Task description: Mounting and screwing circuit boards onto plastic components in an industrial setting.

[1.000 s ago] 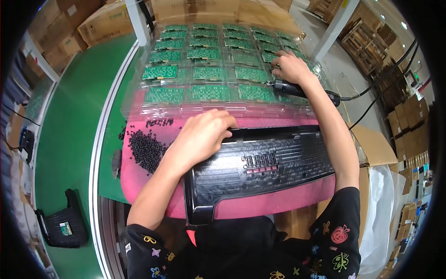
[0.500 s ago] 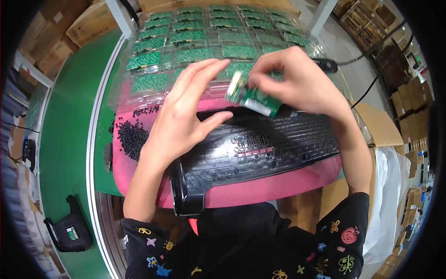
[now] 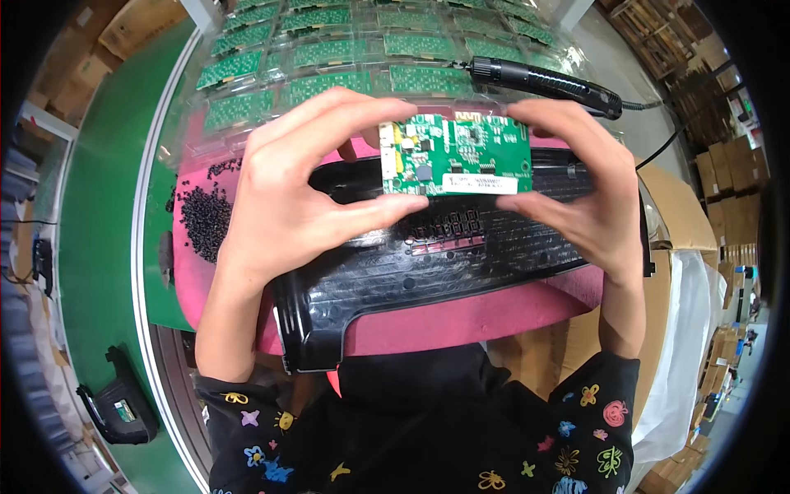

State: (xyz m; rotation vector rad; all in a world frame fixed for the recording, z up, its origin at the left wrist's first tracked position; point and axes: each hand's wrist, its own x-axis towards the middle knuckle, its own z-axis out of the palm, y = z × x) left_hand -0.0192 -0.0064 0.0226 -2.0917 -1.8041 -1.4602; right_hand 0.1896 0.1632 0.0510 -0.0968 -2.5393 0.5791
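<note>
Half-curled hands [image 3: 284, 177] pinch circuit board [image 3: 444, 156] by ends; underside hidden; black housing [image 3: 395, 288] part-covered.

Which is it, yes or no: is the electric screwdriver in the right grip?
No, the right grip pinches the green circuit board, while the electric screwdriver lies beyond it.

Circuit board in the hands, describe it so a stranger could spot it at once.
Find the pink mat, then the long black plastic housing lying on it. Above the housing, the left hand and right hand grip a green circuit board by its ends. Unlike the boards in the clear tray beyond, it is held up and carries a white label along its lower edge.
</note>
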